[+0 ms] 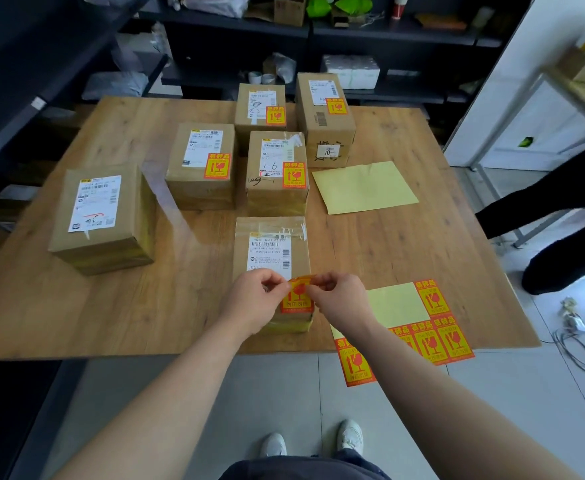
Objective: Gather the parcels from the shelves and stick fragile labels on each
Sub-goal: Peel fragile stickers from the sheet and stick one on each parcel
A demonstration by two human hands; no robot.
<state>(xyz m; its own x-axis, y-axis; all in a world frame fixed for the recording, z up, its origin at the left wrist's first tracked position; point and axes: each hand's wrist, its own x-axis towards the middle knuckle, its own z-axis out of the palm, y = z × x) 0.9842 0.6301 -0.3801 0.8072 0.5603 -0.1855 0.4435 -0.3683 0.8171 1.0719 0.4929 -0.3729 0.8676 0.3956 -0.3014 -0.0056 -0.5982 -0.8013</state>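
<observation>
Both hands meet over the near parcel (272,251). My left hand (253,304) and right hand (340,301) each pinch the top edge of 1 fragile label (297,297). Its lower part looks laid on the box's near right corner. Forearms converge from below, wrists low, fingers curled.

Tally: 6 parcels on the table (76,306).
- 4 back parcels (277,192) carry labels.
- The near one is in hand.
- The left parcel (102,216) shows none on top, so likely 1 left.

The label sheet (429,341) lies just beside my right wrist, overhanging the table edge. Several labels remain on it. Whether the shelves hold more parcels, I cannot tell.
</observation>
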